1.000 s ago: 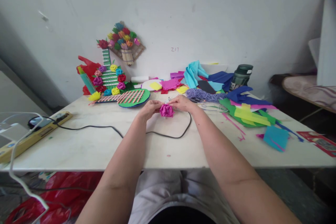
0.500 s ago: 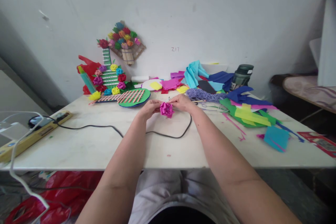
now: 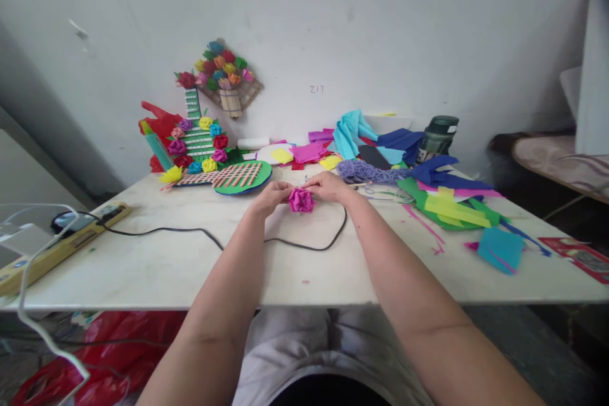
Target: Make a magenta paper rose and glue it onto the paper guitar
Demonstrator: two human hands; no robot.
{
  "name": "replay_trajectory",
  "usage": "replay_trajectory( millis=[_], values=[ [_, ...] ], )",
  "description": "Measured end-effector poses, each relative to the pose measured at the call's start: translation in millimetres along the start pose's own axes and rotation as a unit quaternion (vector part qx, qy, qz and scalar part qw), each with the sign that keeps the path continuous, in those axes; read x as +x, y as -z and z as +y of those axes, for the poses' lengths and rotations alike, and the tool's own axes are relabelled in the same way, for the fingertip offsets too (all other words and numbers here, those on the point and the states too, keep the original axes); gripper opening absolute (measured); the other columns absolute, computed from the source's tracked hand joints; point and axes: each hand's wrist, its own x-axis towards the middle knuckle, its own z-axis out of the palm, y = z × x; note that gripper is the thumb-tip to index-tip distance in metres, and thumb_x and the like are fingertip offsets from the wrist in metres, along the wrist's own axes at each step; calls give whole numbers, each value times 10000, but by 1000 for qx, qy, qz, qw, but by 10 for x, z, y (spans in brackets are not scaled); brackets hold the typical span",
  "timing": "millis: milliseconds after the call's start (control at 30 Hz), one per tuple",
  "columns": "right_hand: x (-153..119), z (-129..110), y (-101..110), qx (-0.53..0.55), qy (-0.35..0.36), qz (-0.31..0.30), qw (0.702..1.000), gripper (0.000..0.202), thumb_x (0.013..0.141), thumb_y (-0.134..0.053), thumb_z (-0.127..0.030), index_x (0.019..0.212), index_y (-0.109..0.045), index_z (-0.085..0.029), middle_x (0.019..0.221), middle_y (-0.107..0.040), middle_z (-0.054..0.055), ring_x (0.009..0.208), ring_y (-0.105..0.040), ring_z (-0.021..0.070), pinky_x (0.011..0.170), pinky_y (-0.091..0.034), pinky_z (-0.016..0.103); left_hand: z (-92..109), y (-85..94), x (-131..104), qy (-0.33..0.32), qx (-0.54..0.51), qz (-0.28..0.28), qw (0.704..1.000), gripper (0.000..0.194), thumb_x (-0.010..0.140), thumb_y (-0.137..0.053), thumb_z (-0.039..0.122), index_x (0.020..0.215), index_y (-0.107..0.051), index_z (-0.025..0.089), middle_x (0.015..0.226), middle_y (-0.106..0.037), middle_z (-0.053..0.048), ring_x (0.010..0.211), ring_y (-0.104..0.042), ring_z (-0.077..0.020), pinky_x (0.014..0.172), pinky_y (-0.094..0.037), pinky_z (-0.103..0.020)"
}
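Between my two hands, over the middle of the table, is a magenta paper flower [image 3: 301, 200]. My left hand [image 3: 276, 195] pinches it from the left side, fingers closed. From the right, my right hand [image 3: 327, 186] has its thumb and fingers closed at the flower's upper edge. The back of the flower and some fingertips are hidden. Beyond my left hand lies a green guitar-shaped board [image 3: 245, 179] with a lattice of pink sticks. A bundle of purple yarn [image 3: 371, 171] is past my right hand.
A black cable [image 3: 309, 246] crosses the table [image 3: 157, 273] to a power strip [image 3: 71, 238] at left. A flower-decorated guitar [image 3: 197, 139] leans on the wall. Coloured papers [image 3: 457, 206] and a dark bottle [image 3: 438, 138] are on the right.
The magenta flower has tilted slightly in my fingers, its face shifting a little. Both hands have hardly moved.
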Motion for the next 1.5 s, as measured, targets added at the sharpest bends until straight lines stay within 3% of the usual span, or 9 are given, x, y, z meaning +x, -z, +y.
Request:
replay_trajectory(
  millis=[133,533,900,1133,1267,1500],
  values=[
    [7,1,4,4,-2,-23,1000,237,831,-593,-246,992,-766,-216,953,-751,30,820,-657,162,718,-448,214,11,-25,-2,-4,20,-1,1000,312,593,-778,365,578,-582,124,487,-540,20,464,-468,-73,532,-399,-224],
    [-3,-7,-32,-33,0,6,999,274,821,-587,-389,817,-775,-190,745,-722,18,670,-588,139,564,-330,228,13,-49,-3,-26,42,6,999,356,574,-785,409,540,-562,134,469,-509,31,469,-419,-71,519,-364,-220],
    [25,-28,-55,-53,-7,4,999,213,810,-603,-330,811,-763,-190,892,-728,42,797,-605,159,632,-361,229,53,-63,-21,-18,38,12,999,287,572,-806,320,595,-622,101,526,-572,-5,504,-485,-84,564,-399,-236],
    [66,69,-89,27,48,27,998,159,781,-603,-230,717,-720,-143,933,-672,54,794,-583,129,696,-389,217,58,-62,-29,-18,8,-14,1000,319,547,-808,363,625,-634,107,550,-585,-15,521,-496,-91,581,-407,-243],
    [70,75,-102,53,73,4,996,174,780,-572,-196,664,-687,-136,892,-650,45,752,-559,115,688,-388,214,55,-54,-32,-28,24,-25,999,363,565,-791,422,606,-607,113,522,-545,1,498,-453,-81,550,-377,-239],
    [74,76,-100,48,31,-13,998,215,807,-576,-269,688,-683,-125,716,-627,22,669,-522,118,638,-374,221,22,-48,4,-57,115,-11,992,461,591,-744,530,544,-494,146,474,-403,51,471,-311,-60,482,-231,-228]
  ],
)
